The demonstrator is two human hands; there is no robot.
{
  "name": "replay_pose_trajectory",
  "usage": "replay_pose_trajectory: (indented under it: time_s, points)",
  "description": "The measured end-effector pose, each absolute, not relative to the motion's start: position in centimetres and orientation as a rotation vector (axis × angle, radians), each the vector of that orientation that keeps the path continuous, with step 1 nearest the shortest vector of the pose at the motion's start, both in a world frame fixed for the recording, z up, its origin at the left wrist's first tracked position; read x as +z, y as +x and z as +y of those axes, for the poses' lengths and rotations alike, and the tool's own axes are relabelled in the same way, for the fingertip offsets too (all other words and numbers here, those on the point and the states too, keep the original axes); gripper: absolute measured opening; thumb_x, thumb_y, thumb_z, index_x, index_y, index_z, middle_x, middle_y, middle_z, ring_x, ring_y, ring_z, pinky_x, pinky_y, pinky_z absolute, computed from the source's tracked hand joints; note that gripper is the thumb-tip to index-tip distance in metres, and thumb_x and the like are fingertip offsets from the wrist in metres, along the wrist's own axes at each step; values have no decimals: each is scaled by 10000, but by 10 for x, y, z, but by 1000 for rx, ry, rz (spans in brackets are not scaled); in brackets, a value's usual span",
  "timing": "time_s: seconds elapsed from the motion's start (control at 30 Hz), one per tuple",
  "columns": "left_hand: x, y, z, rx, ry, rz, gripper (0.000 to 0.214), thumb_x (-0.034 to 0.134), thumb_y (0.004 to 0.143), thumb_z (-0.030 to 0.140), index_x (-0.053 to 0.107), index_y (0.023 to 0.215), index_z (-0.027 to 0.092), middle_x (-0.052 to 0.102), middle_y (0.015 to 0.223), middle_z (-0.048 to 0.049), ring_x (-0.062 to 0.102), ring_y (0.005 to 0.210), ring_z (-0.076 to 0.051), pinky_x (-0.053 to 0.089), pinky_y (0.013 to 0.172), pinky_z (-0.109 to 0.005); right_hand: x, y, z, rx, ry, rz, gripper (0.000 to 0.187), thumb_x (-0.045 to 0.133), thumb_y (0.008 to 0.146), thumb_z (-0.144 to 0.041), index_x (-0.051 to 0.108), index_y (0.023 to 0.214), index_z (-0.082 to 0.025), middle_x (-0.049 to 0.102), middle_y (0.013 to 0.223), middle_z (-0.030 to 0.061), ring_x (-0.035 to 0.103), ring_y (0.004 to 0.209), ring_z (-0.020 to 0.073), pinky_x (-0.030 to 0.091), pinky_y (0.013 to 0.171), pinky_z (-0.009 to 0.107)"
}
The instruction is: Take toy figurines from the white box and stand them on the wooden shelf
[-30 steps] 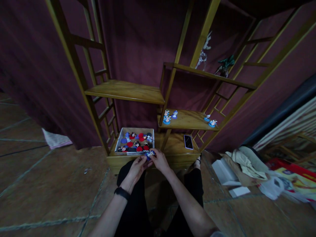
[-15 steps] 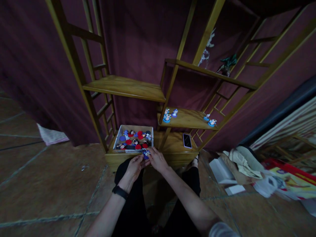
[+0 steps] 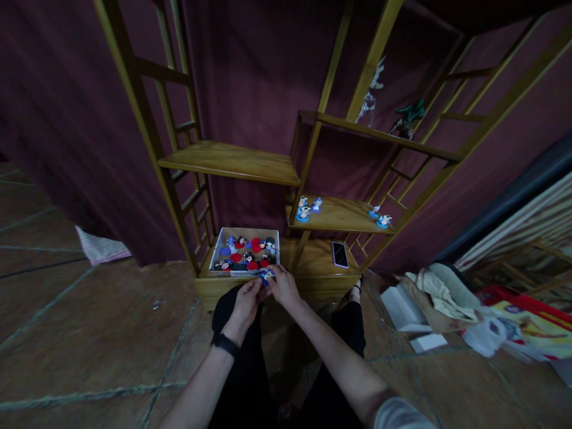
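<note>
Both hands still worked a small blue-and-white figurine (image 3: 267,275) at the near right edge of an open box (image 3: 268,233) of figurines, little changed from half a second earlier. The right grip (image 3: 285,286) was closed about the piece; the left (image 3: 245,301) pinched its lower left side, fingers nearly together.

One head view, forward-down onto the hands (image 3: 285,289)
</note>
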State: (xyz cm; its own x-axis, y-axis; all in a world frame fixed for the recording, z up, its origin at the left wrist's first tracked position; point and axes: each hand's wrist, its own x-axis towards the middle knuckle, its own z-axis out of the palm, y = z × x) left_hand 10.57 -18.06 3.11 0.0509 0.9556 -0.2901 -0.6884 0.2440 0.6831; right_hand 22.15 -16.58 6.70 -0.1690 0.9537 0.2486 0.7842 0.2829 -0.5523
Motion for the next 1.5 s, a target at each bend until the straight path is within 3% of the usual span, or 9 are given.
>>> replay_pose_trajectory:
  time_s: [0.3,0.47,0.57,0.87,1.0,1.23,1.5]
  points:
    - [26,109,-181,1350,434,840,145,695,633,184,594,725,134,642,657,-4,617,577,-122,515,610,-262,64,214,-168,397,-1645,-1908,359,501,792,-161,514,1144,-232,578,1092,64,566,976,189,413,849,282]
    - [28,106,-183,1309,420,809,99,648,685,162,598,765,133,666,715,-34,640,627,-151,527,664,-314,60,217,-173,562,-1475,-1808,445,509,779,-183,458,1217,-244,574,1129,59,565,989,183,432,856,302]
    - [32,102,-183,1293,392,807,81,614,720,133,593,798,133,677,756,-59,653,677,-170,526,705,-348,52,219,-176,708,-1368,-1652,487,494,780,-194,404,1256,-247,620,1014,31,598,877,157,467,787,292]
    - [37,100,-184,1228,417,864,55,606,728,100,563,739,133,666,694,-53,652,654,-163,522,728,-353,32,219,-176,765,-1353,-1492,174,515,750,-219,620,885,-185,623,829,8,567,762,145,451,722,266]
    - [39,102,-187,1184,457,853,58,596,736,101,566,775,133,667,713,-57,655,668,-169,521,733,-362,33,220,-174,791,-1373,-1429,167,538,741,-246,627,874,-196,631,809,-4,564,764,148,449,722,269]
    - [44,95,-181,1130,590,805,321,625,706,90,562,1012,164,676,872,-73,657,767,-168,513,769,-350,30,226,-168,890,-1320,-1384,155,559,725,-283,638,818,-188,647,773,-5,579,734,153,454,716,282]
    - [41,89,-163,1175,618,910,196,656,668,50,623,851,111,684,776,-77,654,674,-147,536,708,-304,15,222,-157,906,-1255,-1217,154,585,680,-306,607,773,-185,642,780,-3,598,756,152,457,740,281]
